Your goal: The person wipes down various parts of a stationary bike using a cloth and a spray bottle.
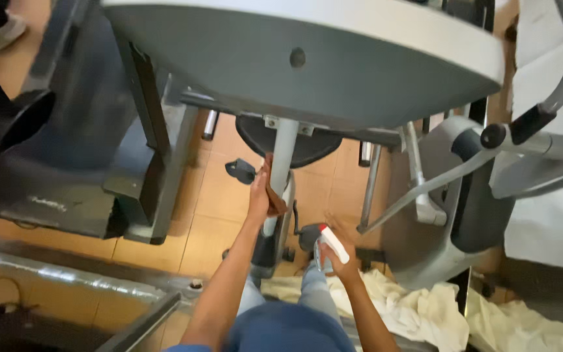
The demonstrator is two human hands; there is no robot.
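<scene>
Brown cloth: left hand presses it around grey post, centre frame; wipe full length.
Spray bottle: right hand gripping.

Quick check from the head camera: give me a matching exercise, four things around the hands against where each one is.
Things:
1. brown cloth
2. spray bottle
3. white towels
4. grey post

Places:
A. crumpled on the floor, lower right
B. in the right hand
C. running down from under the grey seat
D. pressed to the post by the left hand

Pairs: 1-D, 2-B, 3-A, 4-C
</scene>
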